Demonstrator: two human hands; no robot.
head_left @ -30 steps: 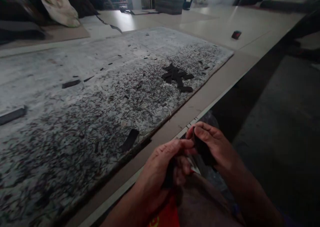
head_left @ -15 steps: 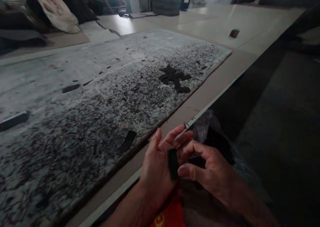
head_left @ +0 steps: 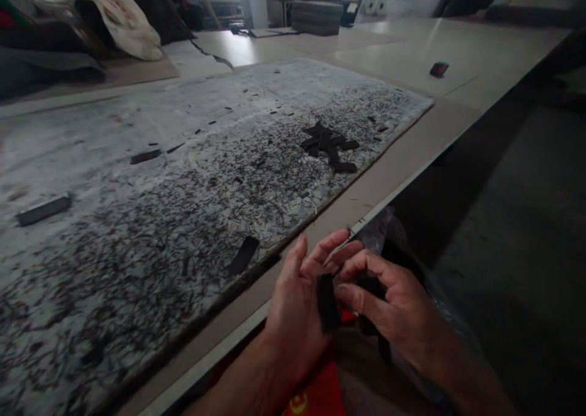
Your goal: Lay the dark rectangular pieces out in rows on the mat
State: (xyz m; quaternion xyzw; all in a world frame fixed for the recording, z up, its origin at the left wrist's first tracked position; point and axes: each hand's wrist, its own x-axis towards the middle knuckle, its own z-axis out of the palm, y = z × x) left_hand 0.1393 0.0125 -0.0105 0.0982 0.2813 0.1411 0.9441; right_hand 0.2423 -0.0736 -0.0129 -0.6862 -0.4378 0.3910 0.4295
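Observation:
A short black strip (head_left: 328,303), like foam or fabric, lies upright against the palm of my left hand (head_left: 297,300). That hand is palm up, its fingers stretched out and apart. My right hand (head_left: 394,306) is curled beside it, thumb and fingertips closed together at the strip's right edge. Dark material (head_left: 373,286) shows within and below the curled right fingers; how many pieces it is I cannot tell. On the board close by, a single black strip (head_left: 244,255) rests near the edge.
A whitish worn board (head_left: 206,93), strewn with dark shreds, covers much of the table (head_left: 389,160). A loose pile of black strips (head_left: 325,140) lies on it. Farther off are a dark stack (head_left: 315,18) and a small black-and-red object (head_left: 439,69). Clear plastic (head_left: 387,227) hangs beside the table edge.
The view has shifted slightly, so everything sits a little farther right. My right thumb and fingertips have drawn closer together at the strip's edge; the strip stays at my left palm.

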